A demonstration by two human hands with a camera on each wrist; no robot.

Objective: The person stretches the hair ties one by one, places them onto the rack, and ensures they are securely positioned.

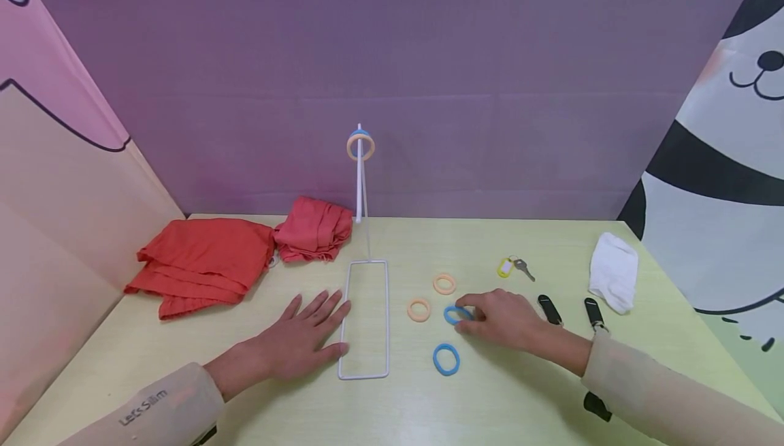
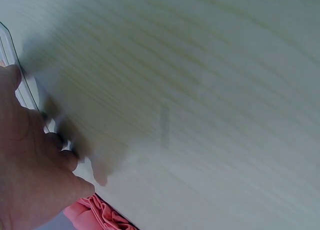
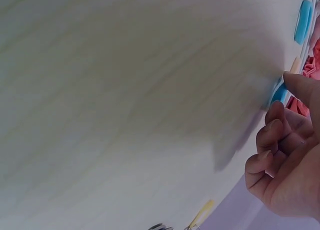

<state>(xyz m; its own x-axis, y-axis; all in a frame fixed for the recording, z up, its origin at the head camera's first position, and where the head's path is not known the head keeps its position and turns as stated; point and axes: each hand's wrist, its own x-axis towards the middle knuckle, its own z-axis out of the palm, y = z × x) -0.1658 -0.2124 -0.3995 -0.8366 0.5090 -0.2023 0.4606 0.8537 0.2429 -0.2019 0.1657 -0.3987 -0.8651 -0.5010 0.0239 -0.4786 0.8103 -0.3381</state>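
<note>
My left hand (image 1: 300, 344) lies with fingers spread, its fingertips and thumb at the left side of the white wire base (image 1: 387, 323) of an upright stand. Thumb and index finger of my right hand (image 1: 505, 320) pinch a blue ring (image 1: 448, 318) on the table; in the right wrist view this blue ring (image 3: 279, 93) shows between the two fingertips. Another blue ring (image 1: 437, 362) lies closer to me. Two peach rings, one nearer (image 1: 411, 314) and one farther (image 1: 444, 292), lie beyond. High on the stand's arm hang a peach ring (image 1: 349, 149) and a blue ring (image 1: 360, 133).
Red cloth (image 1: 211, 255) and a smaller red bundle (image 1: 315, 228) lie at the back left. Right of the rings are a key (image 1: 523, 268) with a yellow tag (image 1: 504, 267), two black fobs, one left (image 1: 549, 310) and one right (image 1: 593, 311), and a white cloth (image 1: 614, 272).
</note>
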